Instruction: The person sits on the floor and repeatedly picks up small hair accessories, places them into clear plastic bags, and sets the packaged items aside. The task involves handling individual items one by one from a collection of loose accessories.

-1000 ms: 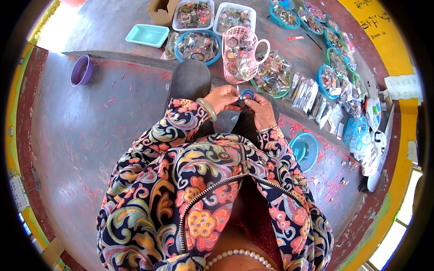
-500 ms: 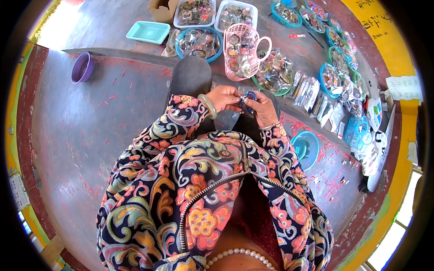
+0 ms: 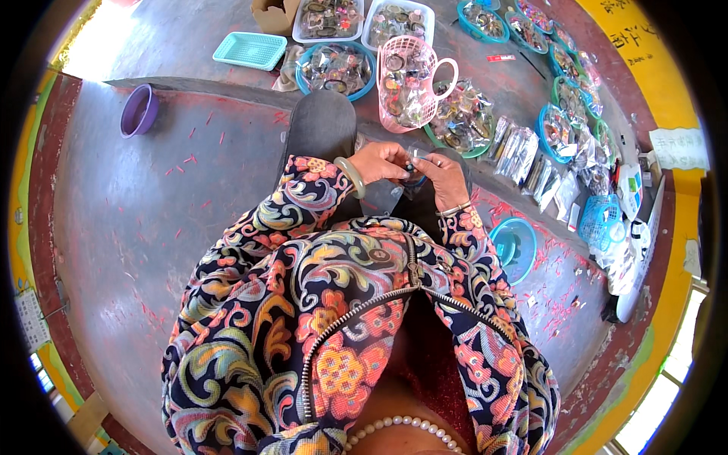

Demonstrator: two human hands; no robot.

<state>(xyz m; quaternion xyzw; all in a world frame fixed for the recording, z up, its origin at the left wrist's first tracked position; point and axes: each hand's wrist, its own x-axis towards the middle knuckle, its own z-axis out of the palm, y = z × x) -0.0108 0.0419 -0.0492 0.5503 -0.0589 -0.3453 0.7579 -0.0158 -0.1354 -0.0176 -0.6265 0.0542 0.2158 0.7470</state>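
Both hands meet above my lap, in front of the pink basket. My left hand (image 3: 378, 163), with a pale bangle at its wrist, is closed, thumb and fingers pinching a small clear plastic bag (image 3: 416, 154). From the other side my right hand (image 3: 446, 180) pinches the same bag, thumb and fingertips close to the left ones. A dark blue corded loop (image 3: 413, 179), like a bracelet, shows between the hands, mostly covered by fingers. Whether it lies wholly inside the bag I cannot tell. Another clear plastic piece (image 3: 381, 199) rests on my lap below.
A pink handled basket (image 3: 390, 114) of bagged trinkets stands just ahead, beside a blue basin (image 3: 303, 73) and green-rimmed basket (image 3: 476, 152). A light-blue bowl (image 3: 531, 254) is at my right, a purple basin (image 3: 127, 114) far left. Stacked clear packets (image 3: 516, 158) lie right.
The blue corded loop, plainly visible between my fingertips before, is now lower and mostly hidden by my hands. My fingertips have drawn closer together.
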